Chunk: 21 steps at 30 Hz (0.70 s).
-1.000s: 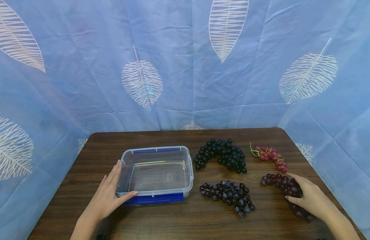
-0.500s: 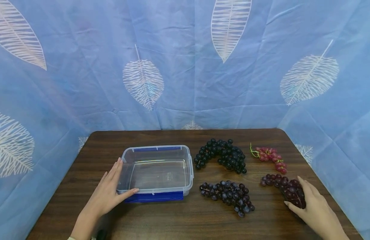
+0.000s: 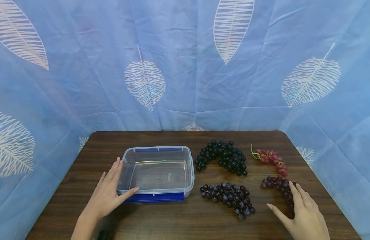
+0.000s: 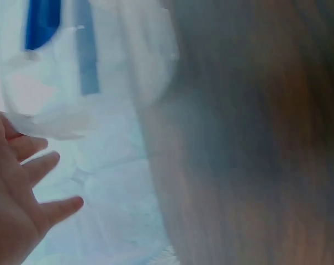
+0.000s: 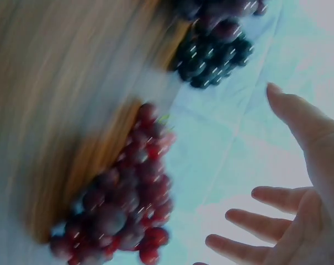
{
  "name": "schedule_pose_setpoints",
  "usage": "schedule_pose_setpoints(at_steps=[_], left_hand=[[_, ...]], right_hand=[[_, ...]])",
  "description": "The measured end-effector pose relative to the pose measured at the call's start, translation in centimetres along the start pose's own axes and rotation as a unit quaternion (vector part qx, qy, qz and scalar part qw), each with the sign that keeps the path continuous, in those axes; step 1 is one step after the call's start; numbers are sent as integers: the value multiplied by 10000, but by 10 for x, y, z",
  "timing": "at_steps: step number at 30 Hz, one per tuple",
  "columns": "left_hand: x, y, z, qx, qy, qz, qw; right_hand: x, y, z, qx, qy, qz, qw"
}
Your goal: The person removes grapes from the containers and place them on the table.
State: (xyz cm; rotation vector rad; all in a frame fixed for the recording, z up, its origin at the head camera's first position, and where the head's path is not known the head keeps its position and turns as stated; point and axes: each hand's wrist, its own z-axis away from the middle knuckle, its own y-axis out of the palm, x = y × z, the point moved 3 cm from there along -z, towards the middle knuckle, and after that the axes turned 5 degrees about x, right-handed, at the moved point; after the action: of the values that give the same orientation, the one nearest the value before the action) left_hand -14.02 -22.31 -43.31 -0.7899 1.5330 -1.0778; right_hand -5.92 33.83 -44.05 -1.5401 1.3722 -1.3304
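My left hand [image 3: 105, 195] rests its straight fingers along the left wall of a clear plastic container [image 3: 157, 176] with blue clips, thumb over its front rim. The left wrist view shows those fingers spread at a corner of the container [image 4: 51, 130]. My right hand [image 3: 306, 213] has its fingers spread and holds nothing. It hovers at the near side of a dark red grape bunch [image 3: 276, 182], partly hiding it in the head view. In the right wrist view, the whole bunch [image 5: 125, 207] lies on the table, apart from the hand [image 5: 299, 215].
A blackish-purple grape bunch [image 3: 230, 196] lies right of the container. Behind it is a black grape bunch [image 3: 233, 158], and a small red bunch with a green stem [image 3: 270, 156] lies far right. A blue leaf-patterned cloth [image 3: 185, 83] hangs around the wooden table [image 3: 160, 220].
The right hand has moved back off the dark red grapes toward the near edge, its thumb and fingers spreading. The grapes stay on the table. The left hand has kept its place on the container.
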Motion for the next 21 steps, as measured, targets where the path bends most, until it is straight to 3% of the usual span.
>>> schedule_pose_setpoints(at_steps=[6, 13, 17, 21], left_hand=[[-36, -2, 9, -421, -67, -484, 9979], [-84, 17, 8, -694, 64, -756, 9947], [-101, 30, 8, -714, 217, -774, 9942], [-108, 39, 8, -701, 275, -776, 9941]], right_hand=[[36, 2, 0, 102, -114, 282, 9995], [73, 14, -7, 315, -310, 280, 9986], [86, 19, -9, 502, -295, 226, 9980], [93, 21, -8, 712, -242, 180, 9970]])
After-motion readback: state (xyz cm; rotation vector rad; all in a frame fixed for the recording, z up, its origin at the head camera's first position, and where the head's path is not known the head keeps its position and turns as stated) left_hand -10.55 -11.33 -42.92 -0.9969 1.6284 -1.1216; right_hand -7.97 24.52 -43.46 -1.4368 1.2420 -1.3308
